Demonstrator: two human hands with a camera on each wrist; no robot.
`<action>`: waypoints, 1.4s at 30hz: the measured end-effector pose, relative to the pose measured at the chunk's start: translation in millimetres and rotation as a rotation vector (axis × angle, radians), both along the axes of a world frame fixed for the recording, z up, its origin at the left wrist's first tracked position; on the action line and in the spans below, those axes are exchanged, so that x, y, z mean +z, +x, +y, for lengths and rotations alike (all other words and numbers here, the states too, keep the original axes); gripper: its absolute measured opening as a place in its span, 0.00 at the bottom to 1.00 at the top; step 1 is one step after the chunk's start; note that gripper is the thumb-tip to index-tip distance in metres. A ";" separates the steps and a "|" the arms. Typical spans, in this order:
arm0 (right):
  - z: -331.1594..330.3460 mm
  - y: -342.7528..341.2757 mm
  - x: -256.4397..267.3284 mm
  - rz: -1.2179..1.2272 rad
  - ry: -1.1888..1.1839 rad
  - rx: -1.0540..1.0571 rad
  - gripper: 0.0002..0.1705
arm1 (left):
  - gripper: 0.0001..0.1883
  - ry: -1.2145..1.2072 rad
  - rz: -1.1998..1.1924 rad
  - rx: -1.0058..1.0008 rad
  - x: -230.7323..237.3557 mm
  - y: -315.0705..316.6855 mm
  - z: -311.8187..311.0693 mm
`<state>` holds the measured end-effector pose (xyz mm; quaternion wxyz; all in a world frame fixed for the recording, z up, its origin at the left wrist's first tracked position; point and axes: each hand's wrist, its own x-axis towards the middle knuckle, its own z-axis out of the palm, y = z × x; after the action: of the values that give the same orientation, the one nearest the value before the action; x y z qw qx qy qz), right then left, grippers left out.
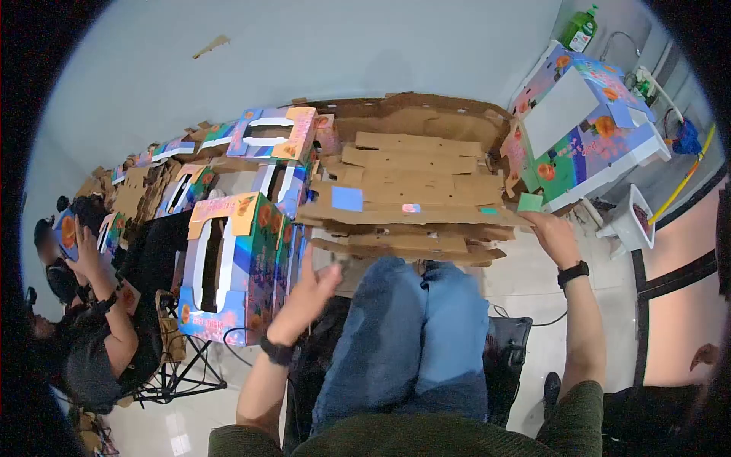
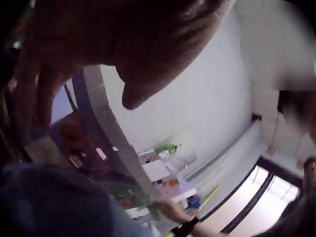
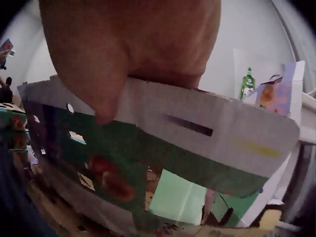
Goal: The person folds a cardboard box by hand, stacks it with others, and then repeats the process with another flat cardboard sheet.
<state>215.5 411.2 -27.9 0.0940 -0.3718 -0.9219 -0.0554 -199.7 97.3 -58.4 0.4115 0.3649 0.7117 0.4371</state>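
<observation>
A flattened cardboard box (image 1: 415, 209), brown side up with a blue patch, lies spread in front of my knees in the head view. My right hand (image 1: 554, 238) grips its right edge. In the right wrist view, the thumb of that hand (image 3: 131, 54) lies over the printed face of the flattened box (image 3: 197, 106), and the other fingers go behind the edge. My left hand (image 1: 308, 293) is just off the sheet's left front corner, thumb and forefinger spread, holding nothing. Up close in the left wrist view, the left hand (image 2: 133, 39) looks dark and blurred.
Folded printed boxes (image 1: 263, 263) with handle slots stand stacked at my left. Another person (image 1: 91, 263) sits beyond them, hands at a box. To the right are a large printed box (image 1: 560, 156), a green bottle (image 1: 580, 32) and a white basin (image 1: 633, 217).
</observation>
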 end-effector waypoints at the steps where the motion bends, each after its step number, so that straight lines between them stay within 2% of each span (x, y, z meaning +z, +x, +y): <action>1: -1.1 -5.6 7.1 -0.007 0.004 -0.005 0.22 | 0.42 -0.008 -0.236 0.060 -0.9 -5.4 12.9; 3: 2.5 -10.2 15.2 0.009 0.024 0.007 0.23 | 0.41 -0.031 -0.705 0.174 4.9 -28.9 48.3; 7: 10.4 -18.5 23.7 0.089 0.083 0.085 0.25 | 0.38 -0.135 -0.853 0.040 -8.0 -75.5 103.6; 8: 13.8 -22.2 26.1 0.083 0.076 0.079 0.25 | 0.32 -0.169 -0.886 0.064 -9.2 -81.2 115.0; 11: 32.2 -26.8 24.6 0.092 0.111 0.091 0.26 | 0.24 -0.029 -0.863 0.090 -29.5 -103.5 146.0; 12: 35.8 -31.6 29.6 0.098 0.122 0.079 0.26 | 0.19 0.112 -0.767 0.195 -1.5 -87.5 153.5; 13: 41.4 -35.4 33.2 0.100 0.130 0.070 0.26 | 0.16 0.219 -0.769 0.145 -0.9 -98.3 171.7; 14: 50.1 -37.7 34.6 0.139 0.160 0.041 0.27 | 0.14 0.320 -0.785 0.117 19.4 -94.8 180.7; 16: 78.1 -41.9 35.1 0.228 0.244 0.047 0.27 | 0.11 0.413 -1.024 0.131 31.2 -116.7 217.8; 17: 92.1 -44.8 36.7 0.277 0.291 0.049 0.27 | 0.10 0.471 -0.889 0.231 49.5 -109.5 232.7; 21: 103.7 -59.0 63.7 0.386 0.460 -0.020 0.29 | 0.15 0.768 -0.918 0.078 95.4 -113.0 258.0; 23: 91.0 -65.6 77.6 0.467 0.589 0.012 0.30 | 0.16 0.874 -0.986 0.023 105.2 -116.1 247.0; 25: 84.3 -61.8 72.5 0.426 0.658 0.041 0.29 | 0.18 0.912 -1.025 -0.059 112.2 -111.6 222.7; 27: 70.1 -60.2 62.8 0.417 0.693 0.079 0.27 | 0.20 0.809 -0.879 0.049 104.5 -103.8 196.5; 30: 57.4 -58.1 14.2 0.315 0.493 0.088 0.27 | 0.20 0.529 -0.708 0.143 58.6 -118.8 171.2; 32: 53.8 -61.5 -34.7 0.228 0.366 0.094 0.28 | 0.22 0.295 -0.648 0.203 -0.1 -147.9 166.0; 34: 52.6 -66.4 -82.9 0.106 0.245 0.091 0.28 | 0.21 0.081 -0.620 0.195 -81.5 -198.1 169.7; 36: 49.9 -74.3 -131.8 0.056 0.100 0.084 0.32 | 0.18 -0.044 0.108 -0.141 -124.9 -215.6 169.2; 38: 39.6 -84.0 -167.3 -0.091 -0.088 0.048 0.34 | 0.17 -0.272 0.587 -0.400 -135.6 -213.3 167.6; 40: 26.5 -95.4 -193.2 -0.330 -0.305 -0.020 0.32 | 0.18 -0.506 0.774 -0.523 -118.3 -182.4 180.2; 42: 14.0 -92.2 -220.1 -0.362 -0.497 -0.034 0.31 | 0.19 -0.558 0.876 -0.533 -100.2 -152.2 185.8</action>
<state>123.3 425.1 -248.0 -0.1664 -0.3830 -0.9026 0.1047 -351.9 283.1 -158.6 0.2552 0.5556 0.7875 -0.0772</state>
